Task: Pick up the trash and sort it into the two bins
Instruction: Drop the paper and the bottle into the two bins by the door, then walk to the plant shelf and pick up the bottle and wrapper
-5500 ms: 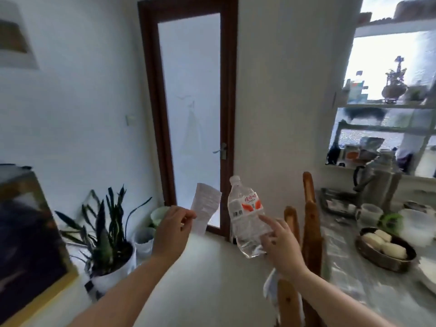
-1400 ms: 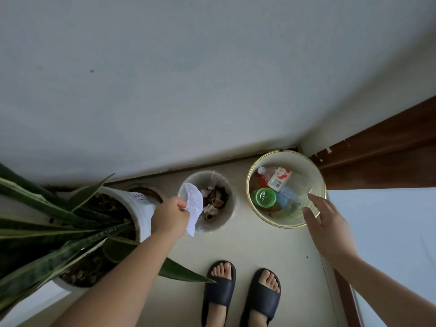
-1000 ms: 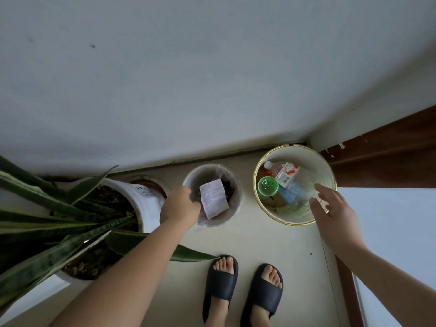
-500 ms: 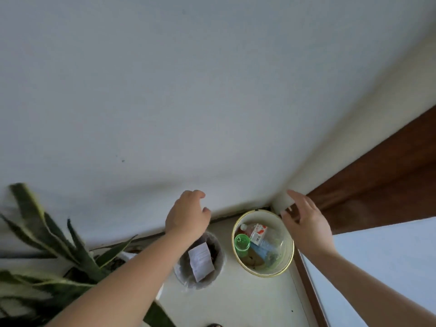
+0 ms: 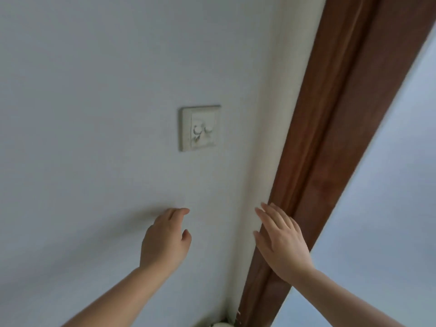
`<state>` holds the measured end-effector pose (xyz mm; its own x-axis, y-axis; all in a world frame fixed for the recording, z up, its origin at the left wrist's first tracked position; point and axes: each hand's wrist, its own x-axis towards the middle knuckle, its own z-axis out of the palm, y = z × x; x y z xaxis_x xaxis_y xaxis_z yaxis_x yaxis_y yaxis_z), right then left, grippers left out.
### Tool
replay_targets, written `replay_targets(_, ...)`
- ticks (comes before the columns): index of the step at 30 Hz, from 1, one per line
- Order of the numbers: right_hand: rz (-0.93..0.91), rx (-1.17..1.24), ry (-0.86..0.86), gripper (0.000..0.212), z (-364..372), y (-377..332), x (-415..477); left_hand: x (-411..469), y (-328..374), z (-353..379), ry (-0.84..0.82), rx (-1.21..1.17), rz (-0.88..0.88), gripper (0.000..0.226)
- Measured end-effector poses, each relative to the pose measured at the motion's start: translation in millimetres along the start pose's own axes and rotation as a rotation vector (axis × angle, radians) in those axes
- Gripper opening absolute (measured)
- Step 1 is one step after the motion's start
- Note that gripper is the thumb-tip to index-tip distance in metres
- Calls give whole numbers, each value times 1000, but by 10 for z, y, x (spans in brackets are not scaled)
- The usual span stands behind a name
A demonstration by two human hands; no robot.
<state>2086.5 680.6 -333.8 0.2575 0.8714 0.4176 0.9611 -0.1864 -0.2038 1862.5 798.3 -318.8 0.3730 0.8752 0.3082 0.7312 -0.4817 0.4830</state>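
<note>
While both grips gape empty, left hand point(image 5: 165, 241), right hand point(image 5: 282, 244), trash seemingly out of view.

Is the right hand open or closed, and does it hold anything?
Open and empty: the right hand has its fingers spread flat in front of the door frame, with nothing in it.

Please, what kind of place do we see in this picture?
Probably a room inside a home, seen close to a doorway: a plain white wall with a light switch on it, and a brown wooden door frame beside it.
</note>
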Motion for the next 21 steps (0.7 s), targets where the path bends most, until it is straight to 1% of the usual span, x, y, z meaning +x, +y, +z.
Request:
replay_targets(3,11,-51,77,54,-558,9,-29,73,382,-280,44,-8,136,43)
replay_targets(5,7,-104,95,55,-899,47,-107,80,657,-407,62,-27,226,43)
replay_targets(11,61,-277,175,54,-1900,153,-584,-135,1532,-709,119,-131,477,44)
replay_targets(14,129,-335,222,54,-2379,184,-958,-363,1949,-830,121,-189,594,45)
replay_targets(19,278,-429,323,55,-3121,121,-1958,-1058,2564,-1044,126,-257,823,43)
replay_targets(21,357,-438,350,55,-3344,40,-2431,-1399,2751,-1090,97,-294,864,43)
